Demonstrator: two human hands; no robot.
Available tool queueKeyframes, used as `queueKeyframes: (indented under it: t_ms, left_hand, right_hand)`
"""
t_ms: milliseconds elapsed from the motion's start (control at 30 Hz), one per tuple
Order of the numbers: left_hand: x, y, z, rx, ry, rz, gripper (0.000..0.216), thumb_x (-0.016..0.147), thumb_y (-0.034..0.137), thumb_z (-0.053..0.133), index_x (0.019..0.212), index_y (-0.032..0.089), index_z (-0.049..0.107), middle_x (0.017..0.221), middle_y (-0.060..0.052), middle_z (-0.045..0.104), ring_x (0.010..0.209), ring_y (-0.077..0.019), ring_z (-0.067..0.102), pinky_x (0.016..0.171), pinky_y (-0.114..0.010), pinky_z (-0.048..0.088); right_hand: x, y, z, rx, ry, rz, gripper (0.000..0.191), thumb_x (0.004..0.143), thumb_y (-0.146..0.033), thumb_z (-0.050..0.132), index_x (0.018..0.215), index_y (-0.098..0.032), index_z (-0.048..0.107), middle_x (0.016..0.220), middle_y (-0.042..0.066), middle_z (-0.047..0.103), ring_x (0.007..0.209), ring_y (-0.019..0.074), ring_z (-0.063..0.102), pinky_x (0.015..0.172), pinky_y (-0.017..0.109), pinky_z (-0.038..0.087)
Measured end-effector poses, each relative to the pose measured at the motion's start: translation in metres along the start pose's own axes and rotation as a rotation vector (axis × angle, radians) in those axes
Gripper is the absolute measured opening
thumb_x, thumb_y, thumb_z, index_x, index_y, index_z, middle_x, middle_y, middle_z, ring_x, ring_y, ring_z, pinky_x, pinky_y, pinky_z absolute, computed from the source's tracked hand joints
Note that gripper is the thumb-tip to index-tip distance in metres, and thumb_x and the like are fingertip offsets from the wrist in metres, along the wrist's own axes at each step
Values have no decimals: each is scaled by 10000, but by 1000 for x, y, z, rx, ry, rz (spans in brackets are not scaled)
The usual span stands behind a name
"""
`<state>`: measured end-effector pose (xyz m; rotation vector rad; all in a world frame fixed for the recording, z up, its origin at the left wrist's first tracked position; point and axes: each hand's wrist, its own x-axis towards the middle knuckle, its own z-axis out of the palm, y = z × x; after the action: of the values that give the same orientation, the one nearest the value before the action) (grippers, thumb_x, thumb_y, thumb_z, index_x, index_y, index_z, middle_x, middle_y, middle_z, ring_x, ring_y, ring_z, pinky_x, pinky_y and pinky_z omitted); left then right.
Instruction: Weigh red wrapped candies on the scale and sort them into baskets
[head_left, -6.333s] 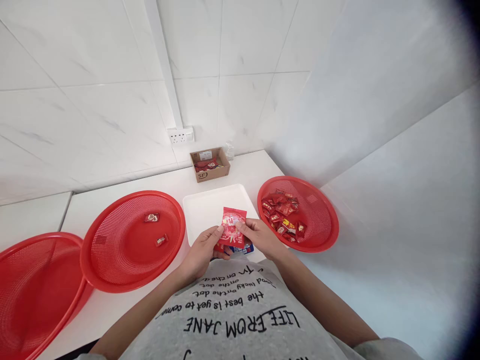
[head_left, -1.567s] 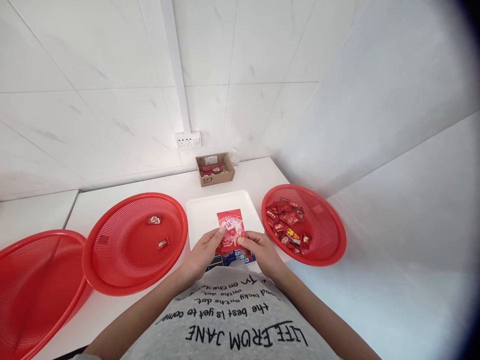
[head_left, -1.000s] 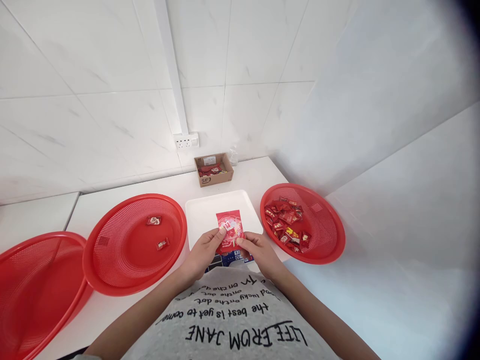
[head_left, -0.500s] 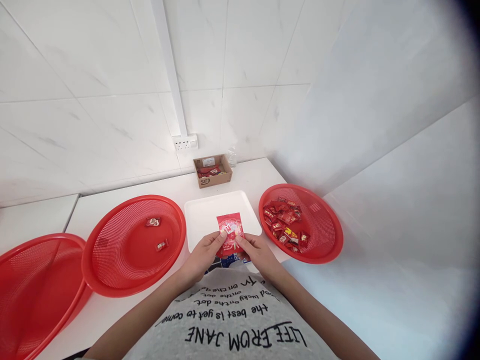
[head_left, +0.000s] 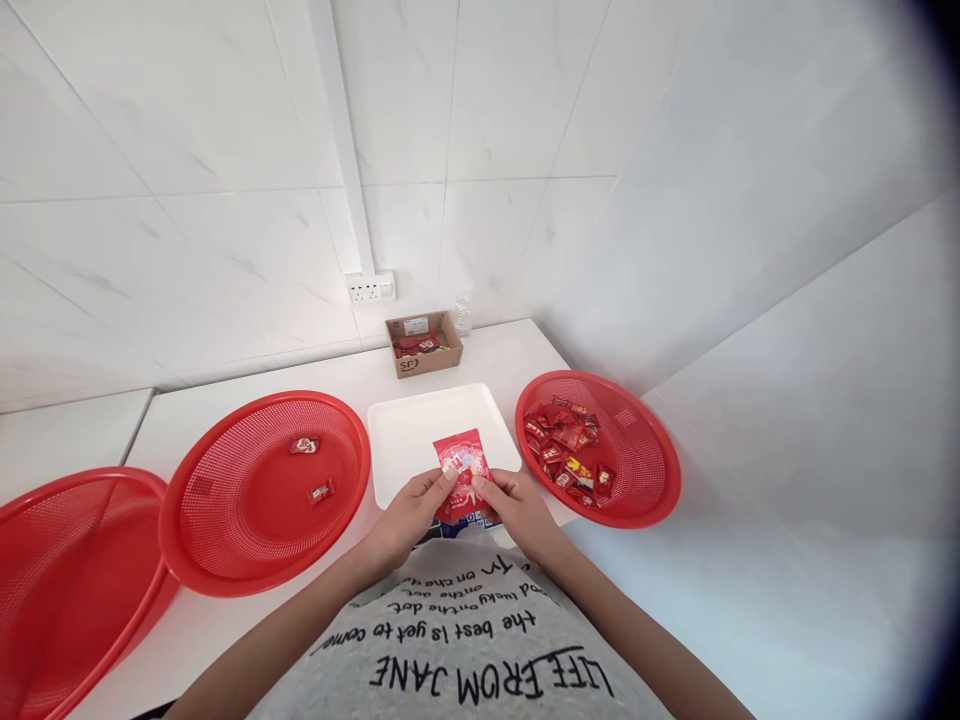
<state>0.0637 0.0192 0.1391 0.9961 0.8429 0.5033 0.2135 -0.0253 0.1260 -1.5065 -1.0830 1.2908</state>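
Observation:
A small red printed packet (head_left: pixel 461 462) is pinched between both my hands just above the near edge of the white tray (head_left: pixel 420 435). My left hand (head_left: pixel 411 512) grips its left side with thumb and fingers closed. My right hand (head_left: pixel 519 510) grips its right side the same way. Right of the tray stands a red mesh basket (head_left: pixel 641 450) holding several small red wrapped candies (head_left: pixel 566 450). On the left, another red mesh basket (head_left: pixel 225 520) holds two wrapped candies (head_left: pixel 304 445).
A third red basket (head_left: pixel 67 580) overlaps at the far left. An open cardboard box (head_left: pixel 424 343) with red packets sits at the back by the tiled wall, beside a clear bottle (head_left: pixel 462 318). A wall socket (head_left: pixel 370 290) is above. A white wall rises close on the right.
Both hands keep hold of the red packet; it has tilted slightly and sunk a little toward my body. The camera view has shifted a bit.

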Motion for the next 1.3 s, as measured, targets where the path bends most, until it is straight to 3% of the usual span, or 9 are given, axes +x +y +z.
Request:
queueKeyframes:
  t_ms: [233,500,600,700,833,1000,1167,1300]
  left_hand:
    - [5,-5,-4,-81,-46,8,374,770,506,543,826,142,613,678,-29,604,622,-159,537,665,-292,431]
    - [15,-24,-21,93,16,12,410,761,552,519,736,149,588,634,-15,584,637,-168,536,651,-296,433]
    - [19,-32,-37,144,159,-68,443,757,573,504,845,149,598,791,-46,601,694,-171,545,614,-285,447]
    - [19,-37,-55,41,304,-114,402,755,497,548,968,158,592,999,-88,566,766,-166,563,649,-294,477]
    - [14,-39,-72,-114,310,-122,373,722,289,626,1070,171,565,1099,-111,538,836,-166,594,772,-323,484]
    - [11,-39,-68,-197,323,-108,598,729,231,645,1277,186,409,1050,-117,586,854,-179,632,860,-351,465]
    - [11,-36,-61,-196,343,-130,739,707,285,696,1340,174,329,989,-129,641,848,-187,647,864,-354,463]
    - [13,-42,-55,-52,228,-167,770,693,336,691,1344,173,314,813,-49,660,737,-165,643,769,-326,483]
  right_hand:
    - [2,4,9,-82,-119,47,443,761,-599,463,605,-187,511,524,-11,518,494,112,463,510,244,362]
    - [13,27,17,-95,-159,171,425,745,-590,488,645,-178,514,564,-11,556,484,102,477,489,232,339]
    - [20,38,16,4,-112,253,438,734,-600,493,664,-169,522,556,-15,536,472,96,451,457,224,292]
    - [26,46,12,57,-74,290,452,729,-611,503,673,-163,529,570,-13,538,489,97,448,460,221,273]
    - [32,47,9,49,-81,270,458,720,-626,512,676,-170,523,580,-17,542,499,97,447,472,221,278]
    - [42,36,9,70,-93,170,462,723,-638,499,661,-180,508,596,-20,541,509,93,462,477,219,307]
    - [48,45,1,-116,-148,345,433,764,-574,492,680,-153,552,614,20,600,499,92,494,465,211,298]
    - [41,55,4,-116,-254,313,364,801,-494,480,781,-147,588,653,12,611,516,90,498,475,209,312]
